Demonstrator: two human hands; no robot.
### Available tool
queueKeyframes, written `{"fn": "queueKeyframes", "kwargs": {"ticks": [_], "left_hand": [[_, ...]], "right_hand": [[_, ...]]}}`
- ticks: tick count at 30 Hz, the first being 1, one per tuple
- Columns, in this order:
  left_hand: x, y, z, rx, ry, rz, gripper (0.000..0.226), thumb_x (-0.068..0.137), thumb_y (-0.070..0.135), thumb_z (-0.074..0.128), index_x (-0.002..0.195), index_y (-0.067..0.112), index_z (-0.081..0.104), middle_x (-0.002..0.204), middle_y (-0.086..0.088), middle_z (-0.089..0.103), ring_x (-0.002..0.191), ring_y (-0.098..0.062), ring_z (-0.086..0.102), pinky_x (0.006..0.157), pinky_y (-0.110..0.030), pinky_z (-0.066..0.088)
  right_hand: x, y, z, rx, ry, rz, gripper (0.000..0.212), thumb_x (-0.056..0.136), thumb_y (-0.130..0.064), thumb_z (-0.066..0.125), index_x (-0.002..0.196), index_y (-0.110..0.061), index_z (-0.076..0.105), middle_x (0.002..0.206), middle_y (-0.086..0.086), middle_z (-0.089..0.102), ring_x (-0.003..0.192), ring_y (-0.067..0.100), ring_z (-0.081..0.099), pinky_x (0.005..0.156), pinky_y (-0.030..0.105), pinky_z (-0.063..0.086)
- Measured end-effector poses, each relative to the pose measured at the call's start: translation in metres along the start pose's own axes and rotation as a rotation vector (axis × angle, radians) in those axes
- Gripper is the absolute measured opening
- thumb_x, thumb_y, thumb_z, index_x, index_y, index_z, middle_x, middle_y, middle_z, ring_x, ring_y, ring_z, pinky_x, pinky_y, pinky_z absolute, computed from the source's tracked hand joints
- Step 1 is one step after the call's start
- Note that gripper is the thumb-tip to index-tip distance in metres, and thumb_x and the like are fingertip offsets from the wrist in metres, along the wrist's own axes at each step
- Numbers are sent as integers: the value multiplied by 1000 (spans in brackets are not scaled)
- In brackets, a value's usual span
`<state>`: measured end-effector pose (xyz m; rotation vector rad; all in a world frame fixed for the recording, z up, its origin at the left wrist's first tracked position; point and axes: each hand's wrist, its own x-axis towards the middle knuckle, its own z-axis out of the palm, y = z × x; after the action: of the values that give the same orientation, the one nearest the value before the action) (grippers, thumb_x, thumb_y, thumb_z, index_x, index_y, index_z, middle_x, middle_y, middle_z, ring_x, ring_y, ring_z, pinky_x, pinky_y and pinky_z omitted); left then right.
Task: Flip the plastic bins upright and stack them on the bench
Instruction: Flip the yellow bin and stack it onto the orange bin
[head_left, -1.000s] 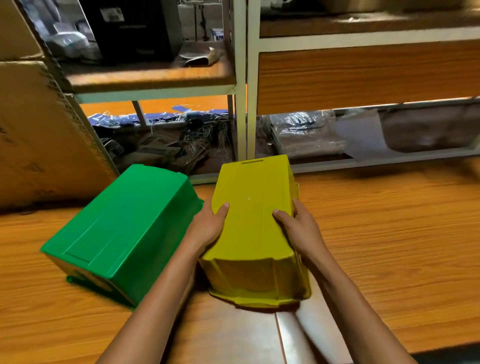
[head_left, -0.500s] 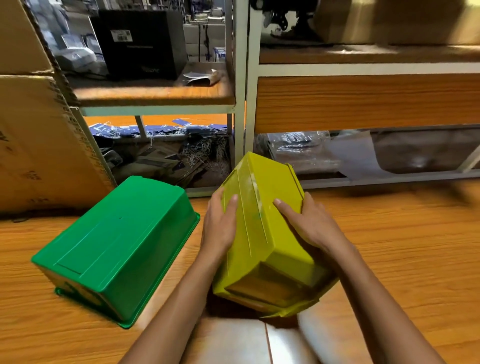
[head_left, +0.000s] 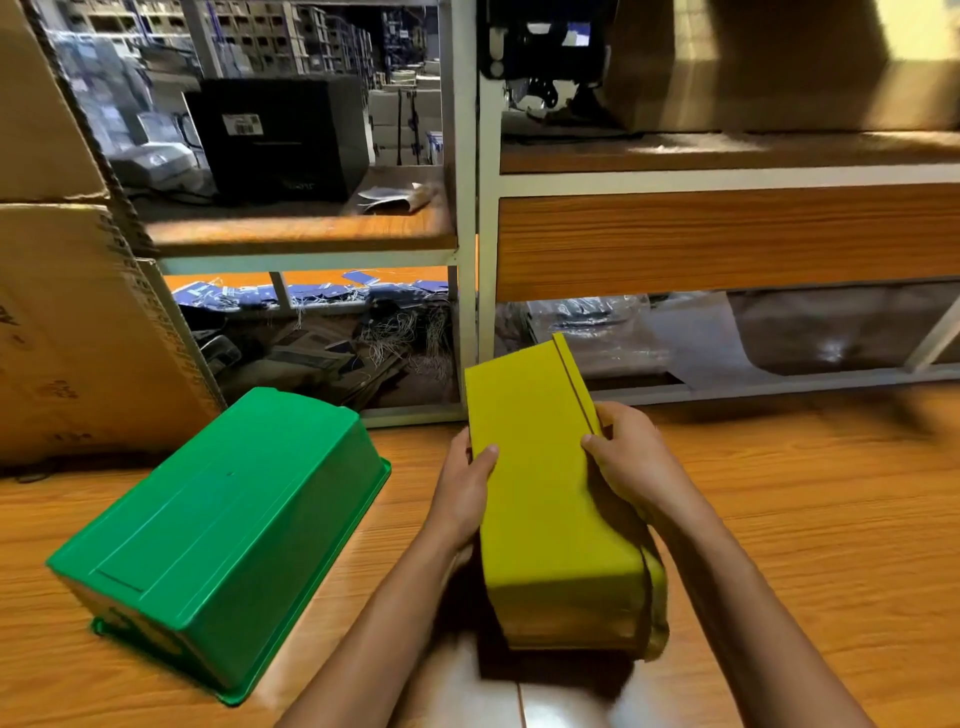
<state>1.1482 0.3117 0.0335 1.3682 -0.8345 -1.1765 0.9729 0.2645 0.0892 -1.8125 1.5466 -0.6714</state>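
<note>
Two plastic bins sit in a head-height view looking down at a wooden bench, with a person's bare forearms reaching in from the bottom edge. A yellow bin is in the centre, turned onto its side so that one smooth wall faces the camera and its rim runs along the right edge. Its long axis points away from the person. The near end is blurred and in shadow, so it cannot be told whether it touches the wood.

Both hands grasp the yellow bin. The left hand clasps the left edge, thumb lying across the facing wall and fingers hidden behind. The right hand clasps the right edge at the rim, thumb on the facing wall and fingers curled round the far side.

To the left, apart from the yellow one, a green bin lies upside down on the bench, its flat base facing up and its rim against the wood. It is set at an angle, one short end towards the near left.

Behind the bench stands a shelving rack with pale metal posts and wooden boards. A black box sits on the left shelf. Below it lie blue tags with loose white strings. Clear plastic bags fill the lower space on the right. Stacked cardboard boxes rise at the far left, beside the green bin
</note>
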Motion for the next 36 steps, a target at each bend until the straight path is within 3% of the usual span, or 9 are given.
{"fn": "queueKeyframes", "kwargs": {"ticks": [4,9,14,20,23,27,30,33,36], "left_hand": [[-4,-4,-6,163,32,37,44,104,13,47,147,21,43,145,-4,54,127,-20,55,110,-42,43],[-10,32,-3,358,116,283,34,102,19,52,136,17,56,135,3,54,124,-9,47,96,-20,31],[-11,52,-11,340,89,204,53,98,35,58,143,8,49,143,-7,53,134,-21,48,101,-27,38],[-12,39,-63,322,156,63,61,89,-10,59,144,14,49,131,-3,62,103,-9,63,93,-31,55],[-13,20,-82,221,176,-5,63,88,-16,54,141,19,53,129,-4,65,105,-23,69,91,-49,57],[-13,-10,-100,124,190,-72,61,92,-16,44,138,24,55,124,1,69,103,-24,72,85,-47,59],[-15,-19,-100,165,163,-21,60,96,-12,42,136,31,51,121,13,66,102,-15,70,82,-31,57],[-13,-26,-99,272,194,30,49,100,-5,44,137,25,51,119,11,61,102,-10,63,71,-13,49],[-7,-38,-103,304,292,20,23,101,10,54,121,13,64,111,-3,68,98,-21,66,71,-27,51]], "right_hand": [[-12,-10,14,-2,30,-71,29,94,-14,55,119,-24,64,101,-5,71,88,14,63,68,28,46],[-17,-31,37,76,109,-149,33,95,-21,60,127,-15,63,113,8,72,103,29,65,85,34,47],[-23,-34,61,227,-29,-199,28,101,-26,47,118,-20,68,77,1,73,58,21,71,57,33,50],[-15,-4,59,-525,-71,-106,40,98,-34,49,136,-23,54,147,11,43,132,36,42,101,51,43],[-13,13,59,-594,-207,-84,44,94,-18,51,138,-26,52,160,11,19,138,38,30,105,55,40],[-18,39,71,-543,-273,-120,65,83,1,52,141,-27,48,167,4,-3,138,37,37,103,44,45],[-23,49,82,-268,-95,-127,79,76,10,52,146,-25,43,165,6,21,139,29,43,102,35,44],[-26,56,85,-64,152,-15,66,82,0,62,143,-20,47,129,12,66,111,35,63,88,35,46],[-29,62,86,26,246,138,36,85,-17,70,120,-15,67,104,11,75,98,34,68,81,36,48]]}}
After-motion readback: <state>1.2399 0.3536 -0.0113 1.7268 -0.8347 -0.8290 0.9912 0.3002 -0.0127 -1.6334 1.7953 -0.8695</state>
